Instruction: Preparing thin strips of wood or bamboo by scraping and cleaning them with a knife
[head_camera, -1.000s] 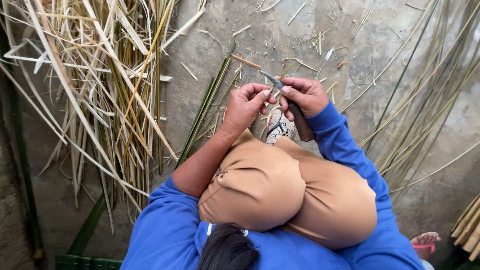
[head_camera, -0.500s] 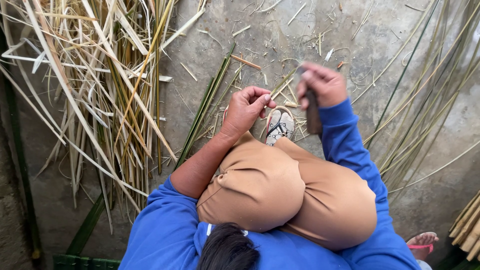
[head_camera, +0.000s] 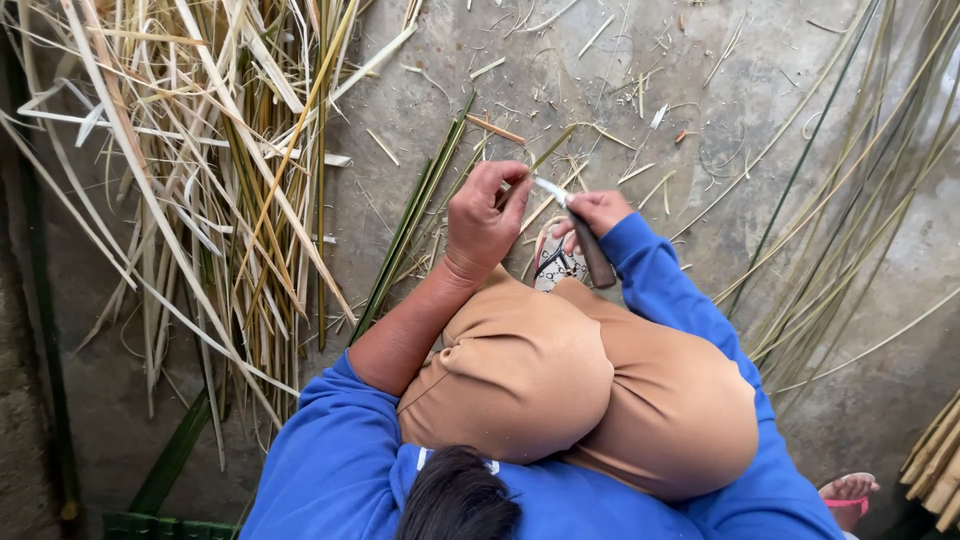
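Bamboo strip (head_camera: 545, 152) pinched in the closed fingers of the left hand (head_camera: 483, 218), just above the bent knees (head_camera: 560, 380), a dark-handled knife (head_camera: 580, 232) gripped in the fisted right hand (head_camera: 597, 212), blade laid against the strip, dry cane heaped (head_camera: 200, 170) left of the knees.

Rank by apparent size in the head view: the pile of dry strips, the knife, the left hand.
1. pile of dry strips, by far the largest.
2. left hand.
3. knife, thinner; their lengths look close, so this order is unsure.
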